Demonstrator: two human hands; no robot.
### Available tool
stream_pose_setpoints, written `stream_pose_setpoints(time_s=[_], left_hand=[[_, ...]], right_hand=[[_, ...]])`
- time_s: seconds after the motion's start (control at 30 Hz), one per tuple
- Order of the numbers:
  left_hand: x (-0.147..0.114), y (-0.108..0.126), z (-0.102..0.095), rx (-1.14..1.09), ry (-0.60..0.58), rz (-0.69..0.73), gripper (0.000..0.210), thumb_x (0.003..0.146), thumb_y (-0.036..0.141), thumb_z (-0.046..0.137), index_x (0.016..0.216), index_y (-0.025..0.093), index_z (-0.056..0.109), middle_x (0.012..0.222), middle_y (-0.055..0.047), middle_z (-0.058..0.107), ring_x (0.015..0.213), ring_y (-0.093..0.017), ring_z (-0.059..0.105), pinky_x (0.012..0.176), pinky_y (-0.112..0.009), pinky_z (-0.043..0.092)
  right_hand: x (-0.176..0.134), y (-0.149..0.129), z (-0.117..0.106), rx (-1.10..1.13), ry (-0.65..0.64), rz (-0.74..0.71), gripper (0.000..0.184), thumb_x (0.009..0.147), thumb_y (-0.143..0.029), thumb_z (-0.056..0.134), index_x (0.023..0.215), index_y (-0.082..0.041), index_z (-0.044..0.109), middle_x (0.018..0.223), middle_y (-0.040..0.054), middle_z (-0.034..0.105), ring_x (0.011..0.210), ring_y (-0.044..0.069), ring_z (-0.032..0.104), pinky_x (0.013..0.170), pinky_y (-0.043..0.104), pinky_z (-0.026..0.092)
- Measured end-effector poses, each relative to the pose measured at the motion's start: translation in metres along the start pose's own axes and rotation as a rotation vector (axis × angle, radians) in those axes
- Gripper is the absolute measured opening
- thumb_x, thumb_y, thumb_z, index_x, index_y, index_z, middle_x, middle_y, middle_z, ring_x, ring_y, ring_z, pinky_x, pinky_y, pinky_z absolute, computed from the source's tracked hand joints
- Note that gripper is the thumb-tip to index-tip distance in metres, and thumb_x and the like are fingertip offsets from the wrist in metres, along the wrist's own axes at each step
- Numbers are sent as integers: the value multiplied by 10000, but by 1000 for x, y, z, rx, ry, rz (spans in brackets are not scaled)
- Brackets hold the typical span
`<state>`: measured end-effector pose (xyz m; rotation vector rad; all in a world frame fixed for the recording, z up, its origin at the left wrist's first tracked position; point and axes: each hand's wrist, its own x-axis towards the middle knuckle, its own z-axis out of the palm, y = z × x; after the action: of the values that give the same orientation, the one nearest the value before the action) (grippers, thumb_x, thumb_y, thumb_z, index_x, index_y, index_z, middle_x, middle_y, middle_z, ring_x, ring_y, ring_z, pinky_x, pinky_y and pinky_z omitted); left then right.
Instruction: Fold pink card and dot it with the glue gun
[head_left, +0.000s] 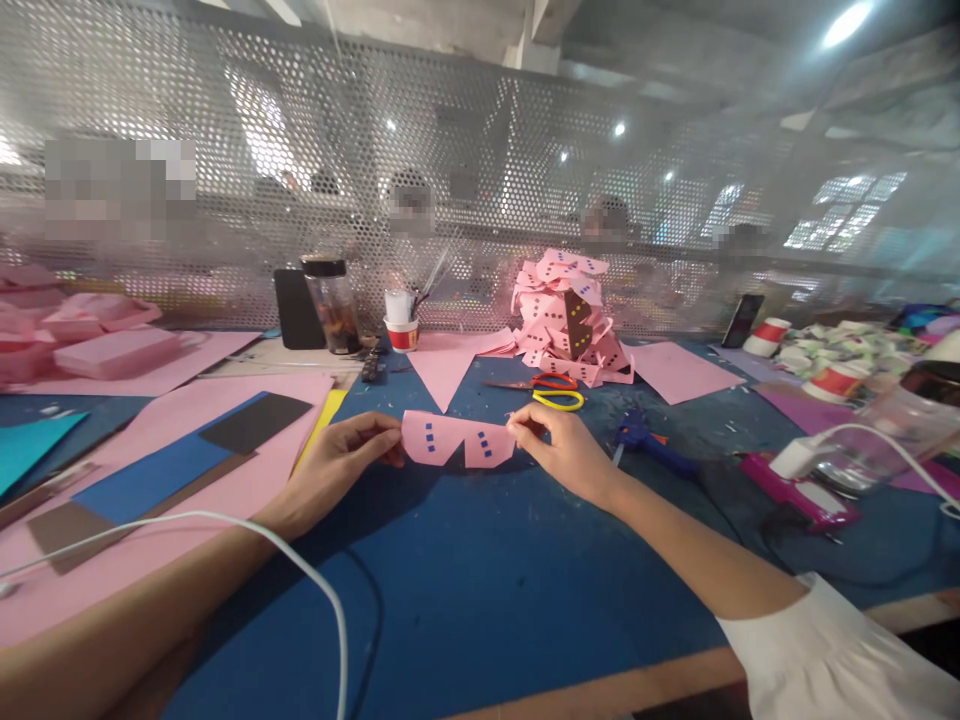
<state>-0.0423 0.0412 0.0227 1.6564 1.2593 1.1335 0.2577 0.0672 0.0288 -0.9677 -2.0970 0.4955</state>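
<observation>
Head view: notched pink paper piece with two rows of blue squares (450,430) sat mid-frame, over the flat blue tabletop (465,590); couldn't tell if it touched. Left hand (349,450) pinched its 9 o'clock end, thumb against fingers; right hand (566,445) had a narrow pinch on the 3 o'clock end. Clock from that piece: pointed pink paper sheet (442,365) at 12, heap of dotted pink paper pieces (555,310) at 1, scissors with red and yellow handles (538,385) at 2, blue glue gun (637,430) at 3, long blue strip (180,455) at 9, red-and-white cup (401,335) at 11.
</observation>
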Motion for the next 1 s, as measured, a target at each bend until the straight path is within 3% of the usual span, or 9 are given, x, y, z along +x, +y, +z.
stream_pose_setpoints(time_s=[0.73,1.0], left_hand=[[0,-7,0,-45,60,33,325,830,449,709,1006,176,699,863,-55,739,761,-199,677,745,-335,558],[0,-12,-2,-9,33,84,383,898,423,632,1201,187,633,1173,-105,727,1013,-255,676,871,-381,548]], right_hand=[[-3,-1,4,-286,38,-259,134,1002,-166,495,924,-208,596,881,36,639,872,181,583,841,332,453],[-5,-4,4,-268,23,-235,128,1007,-190,493,935,-211,597,878,33,640,852,177,584,831,329,453]])
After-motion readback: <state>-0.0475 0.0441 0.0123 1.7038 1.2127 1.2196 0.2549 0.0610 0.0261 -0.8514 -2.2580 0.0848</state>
